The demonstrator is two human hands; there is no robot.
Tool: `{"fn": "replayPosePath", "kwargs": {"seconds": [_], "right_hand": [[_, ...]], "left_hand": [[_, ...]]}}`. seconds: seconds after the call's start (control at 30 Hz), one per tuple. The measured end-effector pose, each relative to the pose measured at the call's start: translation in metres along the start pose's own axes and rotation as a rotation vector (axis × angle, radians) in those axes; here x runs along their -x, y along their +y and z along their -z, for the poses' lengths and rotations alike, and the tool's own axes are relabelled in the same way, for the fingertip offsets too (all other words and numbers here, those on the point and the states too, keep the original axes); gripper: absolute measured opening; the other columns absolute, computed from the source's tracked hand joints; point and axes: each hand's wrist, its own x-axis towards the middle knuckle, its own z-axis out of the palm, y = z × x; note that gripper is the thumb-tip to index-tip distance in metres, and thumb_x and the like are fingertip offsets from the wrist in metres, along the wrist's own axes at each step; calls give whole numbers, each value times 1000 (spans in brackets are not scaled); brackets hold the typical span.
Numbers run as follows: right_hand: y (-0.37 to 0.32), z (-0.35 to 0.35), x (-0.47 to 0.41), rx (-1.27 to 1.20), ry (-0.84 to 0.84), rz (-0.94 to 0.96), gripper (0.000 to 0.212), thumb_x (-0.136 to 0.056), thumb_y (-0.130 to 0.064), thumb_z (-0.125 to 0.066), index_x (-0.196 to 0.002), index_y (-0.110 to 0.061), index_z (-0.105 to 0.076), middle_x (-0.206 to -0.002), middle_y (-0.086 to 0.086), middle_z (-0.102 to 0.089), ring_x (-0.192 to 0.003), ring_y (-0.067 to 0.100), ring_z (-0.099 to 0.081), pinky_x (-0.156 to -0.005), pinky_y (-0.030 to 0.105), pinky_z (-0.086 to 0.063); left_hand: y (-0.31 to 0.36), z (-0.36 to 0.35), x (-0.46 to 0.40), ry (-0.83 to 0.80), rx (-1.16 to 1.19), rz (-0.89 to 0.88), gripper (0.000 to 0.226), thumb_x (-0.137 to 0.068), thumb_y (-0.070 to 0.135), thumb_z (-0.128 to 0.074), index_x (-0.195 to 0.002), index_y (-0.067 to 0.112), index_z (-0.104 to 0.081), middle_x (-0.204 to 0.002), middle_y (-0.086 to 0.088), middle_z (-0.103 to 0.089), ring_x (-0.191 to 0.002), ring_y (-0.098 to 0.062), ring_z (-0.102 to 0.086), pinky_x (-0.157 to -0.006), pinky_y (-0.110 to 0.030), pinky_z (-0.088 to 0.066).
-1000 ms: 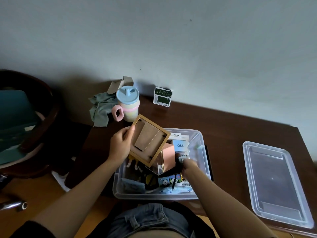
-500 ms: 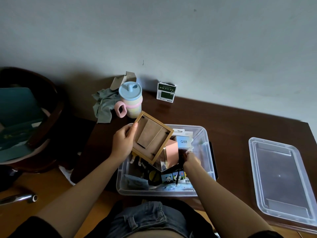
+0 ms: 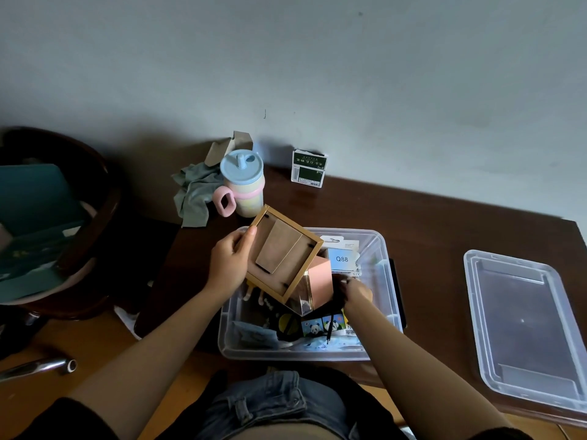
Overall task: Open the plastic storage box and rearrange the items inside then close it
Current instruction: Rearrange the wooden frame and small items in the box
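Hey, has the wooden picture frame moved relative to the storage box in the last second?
No. The left hand holds the wooden picture frame over the same far-left corner of the storage box; only the camera shifted.

A home room: wooden desk (image 3: 444, 230), sippy cup (image 3: 241, 182), crumpled cloth (image 3: 193, 192).

Lid (image 3: 524, 325) right of box (image 3: 386, 265)
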Motion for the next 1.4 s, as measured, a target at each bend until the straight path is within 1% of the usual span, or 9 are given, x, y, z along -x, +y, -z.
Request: {"fn": "replayPosePath", "kwargs": {"seconds": [0.13, 0.27, 0.4, 0.5, 0.57, 0.63, 0.8, 1.13, 1.4], "right_hand": [[-2, 10, 19, 232, 108, 157, 23, -93, -4, -38, -74, -12, -49, -69, 2, -49, -62, 14, -46, -53, 26, -38], [3, 23, 64, 402, 132, 670, 7, -93, -17, -48, -98, -21, -49, -80, -12, -55, -69, 3, -53, -54, 19, -38], [5, 22, 108, 701, -302, 1009, 13, -93, -20, -49, -87, -27, -58, -67, -13, -58, -59, 4, -53, -51, 16, -41], [5, -9, 114, 1217, -605, 1157, 22, -94, -14, -50, -108, -20, -65, -99, -4, -68, -87, 11, -63, -76, 23, -50], [10, -40, 103, 1567, -610, 1132, 29, -89, -4, -53, -116, -11, -61, -112, 7, -65, -102, 23, -63, -82, 31, -52], [16, -68, 90, 1822, -572, 1054, 27, -89, -2, -55, -115, -4, -61, -113, 14, -63, -106, 31, -61, -74, 33, -51], [30, -98, 68, 2093, -689, 1010, 29, -93, -10, -51, -119, 1, -58, -123, 18, -58, -115, 35, -54, -90, 40, -47], [60, -115, 53, 2331, -491, 1117, 38, -98, -15, -43, -133, 0, -45, -136, 17, -47, -128, 33, -40, -106, 38, -33], [67, -120, 61, 2218, -560, 1040, 30, -97, -8, -42, -124, 2, -51, -121, 15, -60, -110, 32, -57, -83, 36, -47]], "left_hand": [[1, -1, -1, 23, 19, 5, 39, -94, 43, -52, -56, 34, -58, -51, 14, -52, -48, 2, -46, -47, -8, -35], [0, -1, -3, 52, 48, 15, 47, -95, 40, -52, -51, 25, -48, -44, 11, -41, -43, -2, -37, -44, -12, -29], [0, 2, -2, 122, 79, -6, 41, -96, 34, -52, -59, 17, -48, -50, 9, -43, -47, -1, -41, -47, -12, -32], [-1, 6, 3, 175, 37, -40, 25, -97, 31, -51, -78, 16, -57, -71, 6, -58, -64, 1, -54, -59, -11, -40], [-5, 10, 7, 208, -5, -66, 18, -97, 28, -50, -87, 15, -57, -77, 9, -59, -72, 2, -56, -63, -10, -40], [-7, 11, 10, 221, -52, -94, 15, -98, 26, -49, -90, 15, -56, -77, 12, -57, -71, 4, -55, -61, -8, -40], [-7, 11, 12, 189, -73, -35, 20, -99, 29, -45, -102, 11, -55, -87, 2, -59, -76, -6, -56, -64, -18, -45], [-17, 16, 23, 172, -195, -110, 23, -99, 24, -45, -111, 7, -55, -99, -3, -56, -92, -14, -54, -78, -24, -44], [-13, 17, 27, 167, -256, -142, 25, -100, 20, -43, -110, 1, -56, -99, -12, -59, -94, -24, -56, -83, -40, -47]]}}
